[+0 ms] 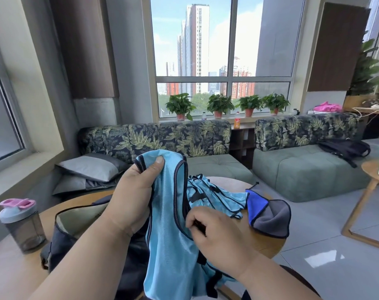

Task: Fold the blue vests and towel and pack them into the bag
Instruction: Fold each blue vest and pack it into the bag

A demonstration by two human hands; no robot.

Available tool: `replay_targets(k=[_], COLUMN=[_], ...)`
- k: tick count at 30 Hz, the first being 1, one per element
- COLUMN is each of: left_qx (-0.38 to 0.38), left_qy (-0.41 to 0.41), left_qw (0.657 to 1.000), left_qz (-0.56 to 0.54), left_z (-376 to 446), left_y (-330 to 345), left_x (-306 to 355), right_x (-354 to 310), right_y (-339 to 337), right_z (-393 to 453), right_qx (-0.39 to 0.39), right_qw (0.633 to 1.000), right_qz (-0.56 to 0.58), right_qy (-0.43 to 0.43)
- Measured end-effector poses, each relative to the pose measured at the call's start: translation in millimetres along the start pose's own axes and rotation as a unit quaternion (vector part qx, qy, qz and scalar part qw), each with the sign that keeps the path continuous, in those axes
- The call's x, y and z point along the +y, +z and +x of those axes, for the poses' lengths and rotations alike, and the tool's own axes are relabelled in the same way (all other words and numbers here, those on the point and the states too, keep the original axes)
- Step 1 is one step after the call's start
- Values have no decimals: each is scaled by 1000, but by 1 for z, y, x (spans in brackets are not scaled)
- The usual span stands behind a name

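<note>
Light-blue shiny vest w/ dark trim [166, 241] gripped by left hand [132, 198] up top; right hand [214, 232] pinches its trim lower down.

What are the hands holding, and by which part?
Both hold one blue vest: left hand grips its top strap, right hand pinches the dark-trimmed edge lower down.

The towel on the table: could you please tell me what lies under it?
The towel rests on the wooden table, its left corner overlapping a crumpled blue vest. Anything beneath its middle is hidden.
</note>
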State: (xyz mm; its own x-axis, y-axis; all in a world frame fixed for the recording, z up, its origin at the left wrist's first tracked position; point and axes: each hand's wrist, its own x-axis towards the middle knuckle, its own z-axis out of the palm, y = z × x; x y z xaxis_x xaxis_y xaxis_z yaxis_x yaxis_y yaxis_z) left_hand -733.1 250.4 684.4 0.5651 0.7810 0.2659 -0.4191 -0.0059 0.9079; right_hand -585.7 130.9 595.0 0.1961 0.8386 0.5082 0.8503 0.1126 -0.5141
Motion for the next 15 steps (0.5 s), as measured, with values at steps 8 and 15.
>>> replay_targets(k=[8,15], left_qx=[40,54], left_qy=[1,6], left_qw=[999,998], left_qz=[-28,-19], left_z=[4,7], left_y=[-10,-13], left_x=[3,2], right_x=[4,10], right_y=[-4,1], right_z=[-1,0], right_qx=[42,54], right_qw=[991,988], right_qz=[98,113], right_qy=[78,91])
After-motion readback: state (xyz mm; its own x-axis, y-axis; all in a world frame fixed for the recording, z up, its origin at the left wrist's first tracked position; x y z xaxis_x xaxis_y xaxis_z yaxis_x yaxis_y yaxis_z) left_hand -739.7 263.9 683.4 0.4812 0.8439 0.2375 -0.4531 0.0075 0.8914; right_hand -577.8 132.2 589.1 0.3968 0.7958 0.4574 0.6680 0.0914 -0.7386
